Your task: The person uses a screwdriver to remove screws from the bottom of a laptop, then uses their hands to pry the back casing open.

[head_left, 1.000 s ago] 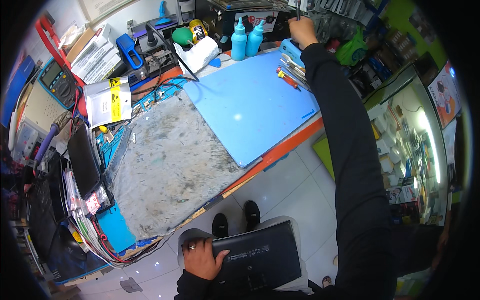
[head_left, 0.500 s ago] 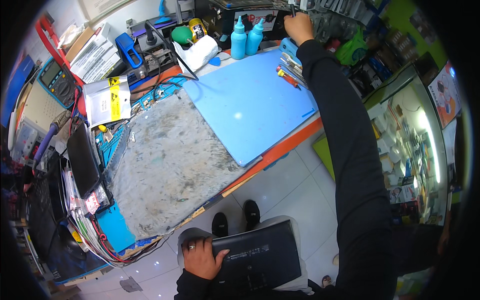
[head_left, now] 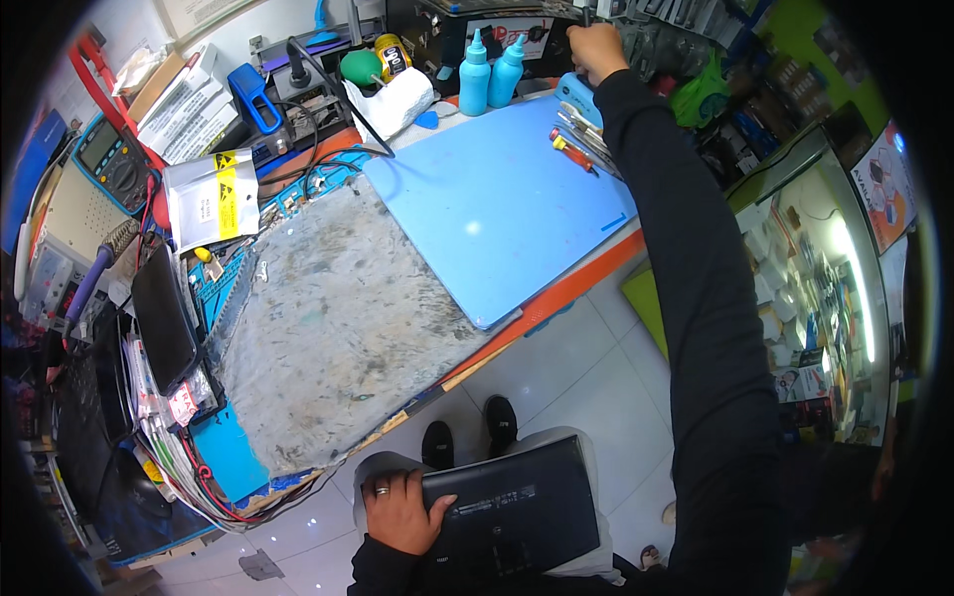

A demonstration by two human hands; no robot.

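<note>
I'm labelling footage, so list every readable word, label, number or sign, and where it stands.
I quote no wording, only where it stands.
White pouch: black triangle warning signs on a yellow strip; label too small.
Black device: print too small.
White boxes: labels too small.
Right-hand poster: large letters, withheld.

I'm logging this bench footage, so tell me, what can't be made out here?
In the head view:
Dark object in the right hand: partly hidden by that hand, near the top edge.
Downward face of the black device: turned away.
Print on it: too small.
Palm of the left hand: against the device.
</note>
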